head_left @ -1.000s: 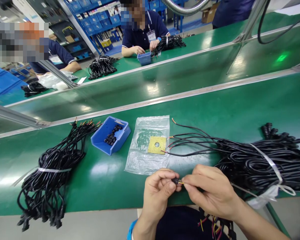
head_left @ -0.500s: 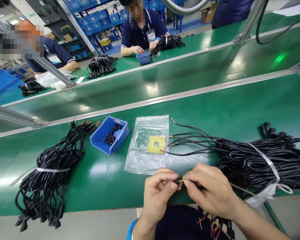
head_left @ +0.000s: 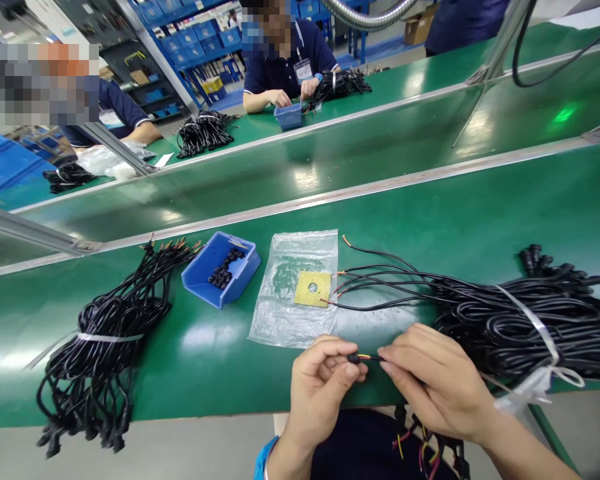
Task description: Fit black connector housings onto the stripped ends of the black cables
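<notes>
Between thumb and fingers, my left hand [head_left: 320, 387] pinches a small black connector [head_left: 353, 358]. Thin yellow and red wires [head_left: 365, 357] run from the connector into the end of a black cable. My right hand [head_left: 430, 380] grips that black cable [head_left: 379, 359] just behind the bared wires. Both hands are near the front edge of the green bench. Below my right hand hang several cable ends [head_left: 425, 440] with red and yellow wires, beyond the edge. A clear plastic bag [head_left: 285, 327] with a yellow square piece [head_left: 305, 297] on it lies ahead of my hands.
A blue bin [head_left: 220, 298] holds small black parts. Tied bundles of black cable lie to the left [head_left: 110, 320] and right [head_left: 510, 320], the left one overhanging the edge. Across a metal-framed divider [head_left: 300, 200], co-workers [head_left: 295, 60] sit with more cable bundles.
My right hand has shifted slightly right, from the yellow wire back onto the black cable. More of the coloured wires now shows between my hands. The left hand keeps the connector.
</notes>
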`<state>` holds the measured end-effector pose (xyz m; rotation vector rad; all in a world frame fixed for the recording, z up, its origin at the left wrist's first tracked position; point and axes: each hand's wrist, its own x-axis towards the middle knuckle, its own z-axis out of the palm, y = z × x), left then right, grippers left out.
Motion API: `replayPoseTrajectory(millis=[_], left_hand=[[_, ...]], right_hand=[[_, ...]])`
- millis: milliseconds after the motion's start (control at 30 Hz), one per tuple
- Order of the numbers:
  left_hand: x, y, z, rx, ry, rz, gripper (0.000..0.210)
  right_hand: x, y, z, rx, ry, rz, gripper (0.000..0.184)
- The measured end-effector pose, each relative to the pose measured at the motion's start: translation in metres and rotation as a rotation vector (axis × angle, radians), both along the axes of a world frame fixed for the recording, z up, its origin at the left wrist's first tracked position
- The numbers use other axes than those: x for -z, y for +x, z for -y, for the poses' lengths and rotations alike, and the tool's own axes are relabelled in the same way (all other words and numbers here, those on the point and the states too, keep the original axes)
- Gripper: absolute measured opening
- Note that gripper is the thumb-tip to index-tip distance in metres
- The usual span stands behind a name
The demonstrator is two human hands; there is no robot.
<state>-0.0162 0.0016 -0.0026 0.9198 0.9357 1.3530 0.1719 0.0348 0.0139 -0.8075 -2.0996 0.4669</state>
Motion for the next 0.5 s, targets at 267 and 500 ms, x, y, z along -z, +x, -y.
replayPoseTrajectory(millis=[267,500], left_hand=[[0.001,0.000,0.005,-0.014,0.158,-0.361,0.021],[-0.006,0.011,0.005,-0.008,0.023,-0.166,0.017]], right_hand=[[0.000,-0.002,0.000,-0.010,0.040,0.049,0.015],[0.003,-0.003,0.000,0.021,0.041,0.029,0.012]])
